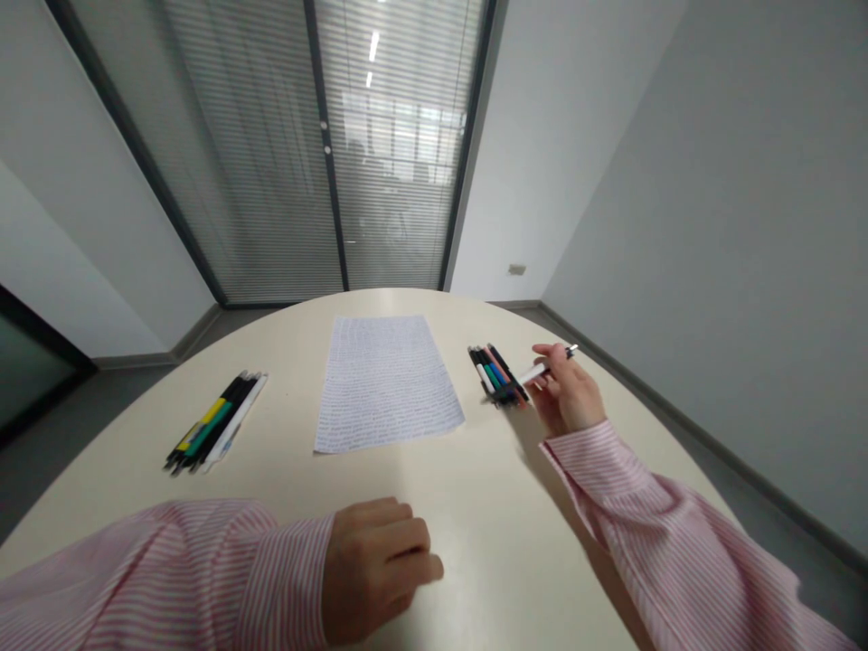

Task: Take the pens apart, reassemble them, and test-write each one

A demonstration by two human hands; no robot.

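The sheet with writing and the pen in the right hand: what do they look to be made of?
Sheet: thin matte paper, probably; it lies flat, with a slightly curved lower edge.

Pen in the right hand: likely smooth white plastic with dark parts, though blur leaves its finish uncertain.

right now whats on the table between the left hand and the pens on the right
Between the left hand and the right-hand pen group, the head view shows only bare tabletop; the sheet's near corner sits just left of that stretch.
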